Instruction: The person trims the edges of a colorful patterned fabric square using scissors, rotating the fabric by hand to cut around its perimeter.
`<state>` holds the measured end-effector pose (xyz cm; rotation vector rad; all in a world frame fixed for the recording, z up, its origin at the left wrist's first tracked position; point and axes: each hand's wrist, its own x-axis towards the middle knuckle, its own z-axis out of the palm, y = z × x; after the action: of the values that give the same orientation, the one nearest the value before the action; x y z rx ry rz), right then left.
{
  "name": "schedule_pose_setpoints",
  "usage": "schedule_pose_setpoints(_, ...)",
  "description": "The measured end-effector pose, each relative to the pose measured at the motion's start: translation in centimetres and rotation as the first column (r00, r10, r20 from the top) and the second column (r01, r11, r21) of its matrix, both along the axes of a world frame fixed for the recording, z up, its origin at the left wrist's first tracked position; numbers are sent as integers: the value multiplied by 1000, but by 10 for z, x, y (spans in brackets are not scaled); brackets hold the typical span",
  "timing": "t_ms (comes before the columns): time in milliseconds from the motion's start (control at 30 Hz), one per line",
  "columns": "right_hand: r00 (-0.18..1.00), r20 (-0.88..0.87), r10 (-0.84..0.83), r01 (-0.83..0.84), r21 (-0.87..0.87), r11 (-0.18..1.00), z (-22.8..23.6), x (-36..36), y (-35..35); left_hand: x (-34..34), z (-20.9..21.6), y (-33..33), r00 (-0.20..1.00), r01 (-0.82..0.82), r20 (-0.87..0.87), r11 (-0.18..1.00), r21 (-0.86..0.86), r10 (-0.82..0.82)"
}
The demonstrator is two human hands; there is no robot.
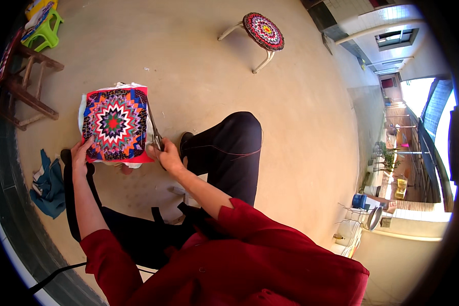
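A square patchwork piece (115, 123) with a multicoloured star pattern and a red border lies in front of my knees, at the left. White material (80, 115) sticks out from beneath its edges. My left hand (80, 155) grips the lower left edge, thumb on top. In my right hand (168, 156) is a pair of dark metal scissors (155, 131), their blades pointing away along the right edge of the piece. Whether the blades touch the fabric I cannot tell. What supports the piece underneath is mostly hidden.
Ahead stands a stool (262, 55) with a round patterned cover. Far left are a wooden chair (28, 92) and a green plastic stool (47, 31). Blue cloth (50, 188) lies on the floor left of my leg. A reddish thread (224, 152) trails over my right knee.
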<state>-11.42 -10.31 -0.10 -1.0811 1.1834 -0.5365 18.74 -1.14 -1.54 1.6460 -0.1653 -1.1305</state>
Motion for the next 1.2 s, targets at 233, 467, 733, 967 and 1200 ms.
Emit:
schedule_pose_setpoints(233, 963, 200, -182, 100, 365, 926, 25, 35, -8, 7, 0, 1, 998, -31, 50, 996, -83, 36)
schedule_pose_setpoints(467, 955, 237, -180, 87, 355, 931, 38, 44, -10, 5, 21, 2, 975, -141, 167, 989, -37, 145)
schedule_pose_setpoints(733, 908, 414, -70, -46, 264, 963, 78, 26, -38, -6, 111, -7, 992, -116, 32, 987, -113, 121)
schedule_pose_setpoints(967, 840, 537, 80, -176, 129, 976, 136, 16, -34, -36, 203, 29, 976, -100, 159, 956, -275, 148)
schedule_pose_setpoints(1200, 741, 592, 316, -340, -75, 938, 174, -5, -36, -94, 271, 81, 917, -96, 312, 897, -432, 249)
